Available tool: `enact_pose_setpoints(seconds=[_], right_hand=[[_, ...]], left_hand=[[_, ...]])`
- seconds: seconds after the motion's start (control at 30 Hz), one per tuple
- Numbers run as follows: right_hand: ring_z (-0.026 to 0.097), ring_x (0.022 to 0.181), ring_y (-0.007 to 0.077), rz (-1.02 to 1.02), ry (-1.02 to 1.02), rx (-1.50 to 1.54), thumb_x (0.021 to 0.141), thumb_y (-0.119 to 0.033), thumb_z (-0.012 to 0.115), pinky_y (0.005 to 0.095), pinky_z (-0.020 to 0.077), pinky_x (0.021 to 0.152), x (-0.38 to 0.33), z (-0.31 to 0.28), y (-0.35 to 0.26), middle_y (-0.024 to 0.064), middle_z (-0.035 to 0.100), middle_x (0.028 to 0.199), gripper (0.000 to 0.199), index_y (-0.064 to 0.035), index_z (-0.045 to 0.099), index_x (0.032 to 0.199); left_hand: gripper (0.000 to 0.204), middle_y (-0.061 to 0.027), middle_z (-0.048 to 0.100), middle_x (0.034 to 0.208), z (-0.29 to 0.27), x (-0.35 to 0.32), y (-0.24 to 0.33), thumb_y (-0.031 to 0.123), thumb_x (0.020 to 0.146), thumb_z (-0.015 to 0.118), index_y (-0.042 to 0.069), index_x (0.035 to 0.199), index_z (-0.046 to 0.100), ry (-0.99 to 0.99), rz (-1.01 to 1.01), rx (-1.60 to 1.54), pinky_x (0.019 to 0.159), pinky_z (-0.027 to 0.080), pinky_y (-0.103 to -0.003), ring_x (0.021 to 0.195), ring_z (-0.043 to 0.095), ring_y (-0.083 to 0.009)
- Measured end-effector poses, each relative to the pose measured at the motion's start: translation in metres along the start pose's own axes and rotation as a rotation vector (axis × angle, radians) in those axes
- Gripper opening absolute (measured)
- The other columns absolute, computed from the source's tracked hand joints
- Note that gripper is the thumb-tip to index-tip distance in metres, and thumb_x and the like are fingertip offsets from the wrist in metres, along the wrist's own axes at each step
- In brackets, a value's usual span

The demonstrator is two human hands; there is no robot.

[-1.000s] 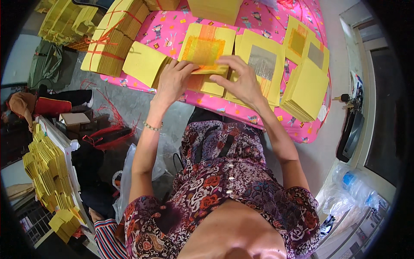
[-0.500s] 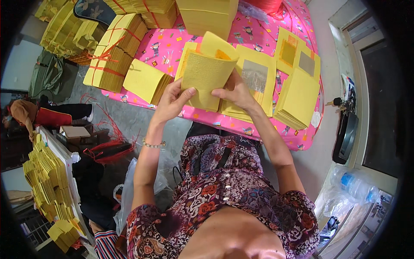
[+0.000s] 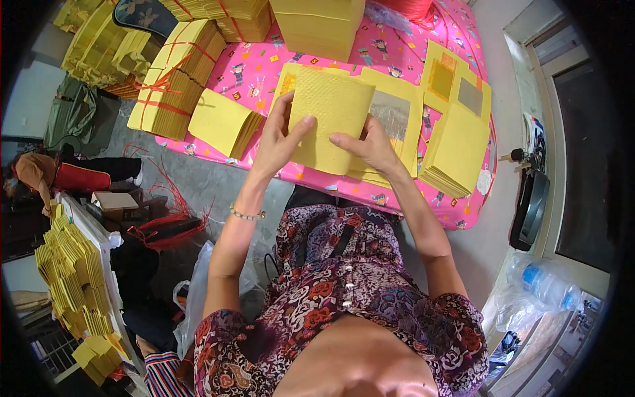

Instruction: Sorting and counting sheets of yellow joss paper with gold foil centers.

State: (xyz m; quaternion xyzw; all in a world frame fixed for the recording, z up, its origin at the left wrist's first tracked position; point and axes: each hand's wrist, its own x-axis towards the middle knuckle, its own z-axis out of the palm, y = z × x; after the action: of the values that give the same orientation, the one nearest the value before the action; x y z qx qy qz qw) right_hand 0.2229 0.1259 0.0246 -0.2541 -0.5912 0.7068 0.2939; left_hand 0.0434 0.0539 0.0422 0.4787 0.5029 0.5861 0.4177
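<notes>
Both my hands grip a curved piece of yellow paper (image 3: 331, 119) above the near edge of the pink-covered table (image 3: 305, 175). My left hand (image 3: 278, 140) pinches its left side, thumb on the front and fingers behind. My right hand (image 3: 376, 147) has its right side the same way. I cannot tell whether it is one sheet or several. Partly hidden behind it lie yellow sheets with an orange print (image 3: 287, 82). To the right is a yellow stack with a silver foil patch (image 3: 391, 109). Beyond that sits a folded yellow paper stack (image 3: 458, 155).
Left on the table are a folded yellow pile (image 3: 223, 122) and red-tied bundles (image 3: 175, 83). A tall yellow stack (image 3: 317, 26) stands at the back. Red strings (image 3: 175, 218) lie on the floor. At far left, a person (image 3: 73, 173) reaches toward another paper-laden table (image 3: 99, 245).
The paper's upper part no longer curls over with orange showing; its plain face now stands broader toward me. Both hands have shifted slightly right with it.
</notes>
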Motion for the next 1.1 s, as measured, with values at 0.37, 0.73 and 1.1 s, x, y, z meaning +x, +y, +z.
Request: enact_pose_setpoints(seconds=[0.37,0.73,1.1], right_hand=[[0.057,0.102,0.0164,0.065,0.026,0.087,0.082,-0.015,0.069,0.0301,0.0471,0.088,0.008,-0.005,-0.004,0.0104,0.058,0.115,0.051,0.0025,0.045,0.123],[0.059,0.098,0.0134,0.239,0.075,0.275,0.086,-0.023,0.064,0.0285,0.0494,0.083,0.011,-0.016,0.000,0.0077,0.059,0.110,0.046,0.0015,0.048,0.122],[0.055,0.100,0.0130,0.120,0.113,0.093,0.089,-0.022,0.061,0.0285,0.0457,0.086,0.012,-0.021,0.001,0.0076,0.059,0.111,0.042,0.0014,0.049,0.121]], left_hand=[[0.038,-0.0096,0.054,0.119,-0.001,0.021,0.007,0.014,0.094,0.049,-0.001,0.127,0.040,-0.117,-0.302,-0.226,0.090,0.043,-0.029,0.107,0.053,-0.0148],[0.033,-0.0116,0.057,0.112,0.003,0.033,-0.006,0.012,0.092,0.051,-0.004,0.120,0.044,-0.112,-0.475,-0.248,0.084,0.048,-0.030,0.100,0.057,-0.0175],[0.032,-0.0110,0.057,0.111,0.009,0.034,-0.004,0.009,0.091,0.050,-0.003,0.120,0.044,-0.097,-0.475,-0.291,0.084,0.048,-0.030,0.100,0.057,-0.0176]])
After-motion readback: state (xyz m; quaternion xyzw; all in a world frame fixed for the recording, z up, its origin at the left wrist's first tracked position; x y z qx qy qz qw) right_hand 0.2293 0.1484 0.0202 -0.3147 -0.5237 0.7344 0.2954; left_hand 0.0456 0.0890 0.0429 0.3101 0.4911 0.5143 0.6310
